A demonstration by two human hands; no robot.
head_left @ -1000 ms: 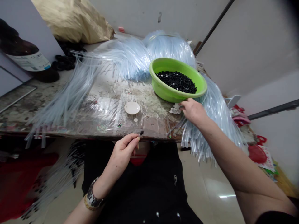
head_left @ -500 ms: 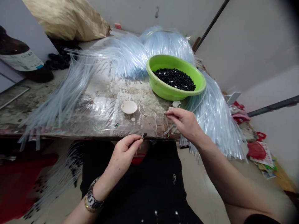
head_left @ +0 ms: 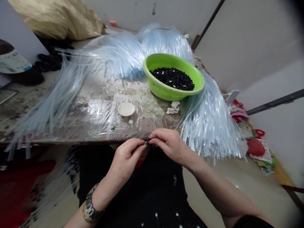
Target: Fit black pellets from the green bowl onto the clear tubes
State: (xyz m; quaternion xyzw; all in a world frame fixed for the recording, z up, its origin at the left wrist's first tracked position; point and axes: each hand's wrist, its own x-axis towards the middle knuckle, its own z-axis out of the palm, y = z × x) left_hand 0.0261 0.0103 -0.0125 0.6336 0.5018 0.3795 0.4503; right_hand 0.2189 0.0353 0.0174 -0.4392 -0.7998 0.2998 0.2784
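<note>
In front of my lap, at the table's near edge, my two hands meet. My left hand pinches a small black plug-like piece between thumb and forefinger. The fingers of my right hand are closed on its other end; anything else in that pinch is hidden. A green plastic basin stands on the table beyond my right hand, holding many similar short black pieces with a few white bits among them. Nearer to me lies a shallow white dish, with a small white disc just below it.
Bundles of clear plastic tubes lie at the left, at the back and at the right, hanging over the table edge. Crumpled white paper sits by the basin. A brown bottle stands far left, near a tan sack.
My right hand has moved left and toward me from the tabletop, and its fingers now meet the black piece in my left hand. The view has shifted slightly.
</note>
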